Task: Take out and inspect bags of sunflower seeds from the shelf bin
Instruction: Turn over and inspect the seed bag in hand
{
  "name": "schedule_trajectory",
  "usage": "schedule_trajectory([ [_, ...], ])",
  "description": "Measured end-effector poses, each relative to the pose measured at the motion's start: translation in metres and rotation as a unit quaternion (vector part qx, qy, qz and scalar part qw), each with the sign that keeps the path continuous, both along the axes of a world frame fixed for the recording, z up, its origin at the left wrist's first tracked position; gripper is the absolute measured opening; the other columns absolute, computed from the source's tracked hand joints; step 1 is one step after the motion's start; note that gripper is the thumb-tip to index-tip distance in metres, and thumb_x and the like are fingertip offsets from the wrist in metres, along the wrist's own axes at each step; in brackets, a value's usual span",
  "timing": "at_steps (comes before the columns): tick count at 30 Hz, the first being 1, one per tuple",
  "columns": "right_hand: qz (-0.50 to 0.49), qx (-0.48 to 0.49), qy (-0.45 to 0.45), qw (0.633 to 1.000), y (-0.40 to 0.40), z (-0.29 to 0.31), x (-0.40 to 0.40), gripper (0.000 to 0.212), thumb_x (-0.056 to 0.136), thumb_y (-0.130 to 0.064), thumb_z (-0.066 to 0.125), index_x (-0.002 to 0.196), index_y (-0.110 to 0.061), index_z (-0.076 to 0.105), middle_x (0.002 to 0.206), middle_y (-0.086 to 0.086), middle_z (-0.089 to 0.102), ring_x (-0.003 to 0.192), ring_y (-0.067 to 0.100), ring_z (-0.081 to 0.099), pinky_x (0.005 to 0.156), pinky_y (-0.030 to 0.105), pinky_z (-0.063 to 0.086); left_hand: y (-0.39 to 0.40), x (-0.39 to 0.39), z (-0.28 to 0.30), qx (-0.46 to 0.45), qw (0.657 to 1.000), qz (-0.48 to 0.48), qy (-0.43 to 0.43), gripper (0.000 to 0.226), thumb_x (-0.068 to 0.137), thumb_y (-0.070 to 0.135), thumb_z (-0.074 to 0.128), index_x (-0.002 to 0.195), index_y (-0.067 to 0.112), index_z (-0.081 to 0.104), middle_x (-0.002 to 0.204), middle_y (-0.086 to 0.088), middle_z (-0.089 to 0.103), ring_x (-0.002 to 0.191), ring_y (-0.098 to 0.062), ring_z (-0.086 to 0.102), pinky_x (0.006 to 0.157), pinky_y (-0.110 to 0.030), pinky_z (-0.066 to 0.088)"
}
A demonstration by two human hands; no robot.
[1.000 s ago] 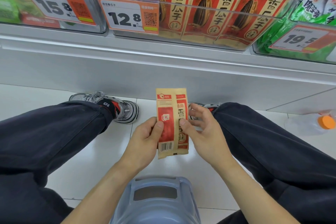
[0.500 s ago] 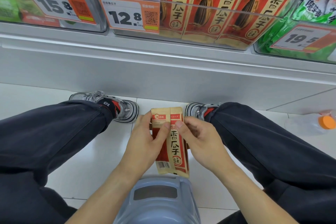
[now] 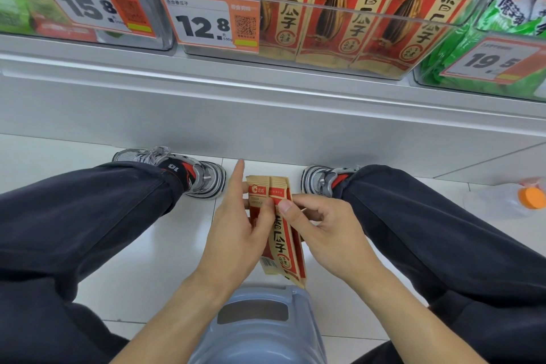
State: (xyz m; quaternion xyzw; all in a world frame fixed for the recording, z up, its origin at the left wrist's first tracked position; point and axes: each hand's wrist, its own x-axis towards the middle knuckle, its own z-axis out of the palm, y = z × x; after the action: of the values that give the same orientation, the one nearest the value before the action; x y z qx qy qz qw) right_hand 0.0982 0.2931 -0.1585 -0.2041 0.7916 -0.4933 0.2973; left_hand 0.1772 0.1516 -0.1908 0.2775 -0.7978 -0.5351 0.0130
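Observation:
A red and tan bag of sunflower seeds (image 3: pixel 280 233) is held edge-on between my knees, low over the white floor. My left hand (image 3: pixel 239 230) pinches its left side with the thumb on the front, while the index finger points straight up. My right hand (image 3: pixel 328 230) pinches the right side, thumb tip on the red panel, the other fingers curled behind. Above, a clear shelf bin (image 3: pixel 339 38) holds several upright bags of the same seeds (image 3: pixel 295 9), behind a 12.8 price tag (image 3: pixel 211 22).
A grey-blue plastic stool (image 3: pixel 257 325) sits under me. My two sneakers (image 3: pixel 189 171) touch the grey shelf base (image 3: pixel 266 121). A clear bottle with an orange cap (image 3: pixel 529 198) lies on the floor at the right. Neighbouring bins hold green packets (image 3: pixel 508 9).
The bag has come down from chest height towards the stool and turned, its front panel now facing up. Both hands shifted up to grip near its top, and my left index finger straightened.

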Motion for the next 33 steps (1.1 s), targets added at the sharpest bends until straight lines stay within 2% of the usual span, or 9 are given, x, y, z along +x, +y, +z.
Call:
schedule_trajectory([
  [3,-0.01,0.002,-0.01,1.0,-0.001,0.0,0.002,0.021,0.095,-0.049,0.056,0.099,-0.042,0.075,0.091,-0.018,0.076,0.086,0.01,0.074,0.077,0.035,0.061,0.002,0.0,0.002,-0.03,0.999,-0.01,0.003,0.055,0.104,0.031,0.047,0.156,0.029,0.031,0.119,0.019,0.066,0.102,0.0,0.065,0.09,-0.036,0.057],
  [6,-0.022,0.005,-0.028,0.999,0.0,-0.003,0.003,0.025,0.096,-0.046,0.059,0.098,-0.031,0.078,0.089,-0.014,0.077,0.082,0.015,0.074,0.072,0.043,0.062,0.0,0.001,0.0,-0.047,0.998,-0.03,-0.007,0.053,0.105,0.032,0.042,0.157,0.025,0.033,0.131,0.005,0.063,0.112,-0.009,0.063,0.097,-0.038,0.053],
  [10,-0.038,-0.001,-0.043,0.998,0.001,-0.004,0.003,0.028,0.095,-0.047,0.057,0.095,-0.027,0.078,0.085,-0.008,0.078,0.077,0.02,0.075,0.067,0.047,0.061,0.001,0.0,0.0,-0.03,0.999,-0.038,-0.007,0.055,0.105,0.036,0.042,0.158,0.029,0.03,0.129,0.009,0.065,0.109,-0.005,0.064,0.094,-0.036,0.054],
  [12,-0.044,-0.004,-0.045,0.998,0.002,-0.005,0.001,0.026,0.095,-0.046,0.056,0.094,-0.03,0.077,0.084,-0.008,0.078,0.076,0.018,0.076,0.068,0.045,0.063,0.002,0.0,0.0,0.024,0.999,-0.021,0.008,0.06,0.103,0.039,0.048,0.158,0.036,0.024,0.121,0.023,0.065,0.103,-0.001,0.066,0.089,-0.035,0.057],
  [14,-0.069,-0.015,-0.058,0.996,0.003,-0.007,-0.002,0.025,0.098,-0.037,0.057,0.097,-0.024,0.078,0.084,-0.004,0.078,0.076,0.018,0.077,0.066,0.042,0.064,0.002,0.001,-0.001,0.066,0.997,-0.014,0.028,0.07,0.097,0.045,0.056,0.156,0.045,0.02,0.128,0.032,0.055,0.108,0.001,0.064,0.089,-0.037,0.058],
  [18,-0.185,-0.048,-0.115,0.975,0.007,-0.009,-0.013,0.025,0.103,-0.023,0.056,0.1,-0.008,0.076,0.086,0.007,0.078,0.077,0.023,0.077,0.061,0.035,0.062,0.001,0.002,-0.002,0.068,0.994,-0.078,0.023,0.077,0.088,0.05,0.064,0.154,0.047,0.026,0.136,0.031,0.043,0.12,0.007,0.054,0.094,-0.025,0.054],
  [22,-0.276,-0.089,-0.157,0.944,0.011,-0.011,-0.022,0.026,0.104,-0.024,0.055,0.1,-0.004,0.073,0.091,0.009,0.079,0.083,0.025,0.077,0.064,0.032,0.061,0.002,0.002,-0.006,0.088,0.987,-0.135,0.001,0.073,0.091,0.034,0.073,0.153,0.041,0.035,0.133,0.018,0.057,0.117,-0.001,0.06,0.097,-0.036,0.055],
  [26,-0.217,-0.114,-0.203,0.948,0.014,-0.009,-0.024,0.023,0.095,-0.02,0.066,0.113,-0.008,0.071,0.105,0.008,0.078,0.097,0.025,0.076,0.085,0.042,0.062,-0.001,0.0,-0.01,0.131,0.985,-0.11,-0.004,0.085,0.086,0.019,0.08,0.155,0.038,0.033,0.126,0.01,0.067,0.11,-0.012,0.067,0.087,-0.041,0.06],
  [33,-0.131,-0.125,-0.171,0.969,0.014,-0.013,-0.022,0.052,0.075,-0.022,0.081,0.125,-0.018,0.067,0.119,0.005,0.073,0.106,0.026,0.074,0.084,0.054,0.061,-0.002,0.0,-0.006,0.179,0.983,-0.045,0.022,0.081,0.082,0.008,0.082,0.146,0.039,0.042,0.117,0.016,0.071,0.104,-0.008,0.069,0.074,-0.024,0.059],
])
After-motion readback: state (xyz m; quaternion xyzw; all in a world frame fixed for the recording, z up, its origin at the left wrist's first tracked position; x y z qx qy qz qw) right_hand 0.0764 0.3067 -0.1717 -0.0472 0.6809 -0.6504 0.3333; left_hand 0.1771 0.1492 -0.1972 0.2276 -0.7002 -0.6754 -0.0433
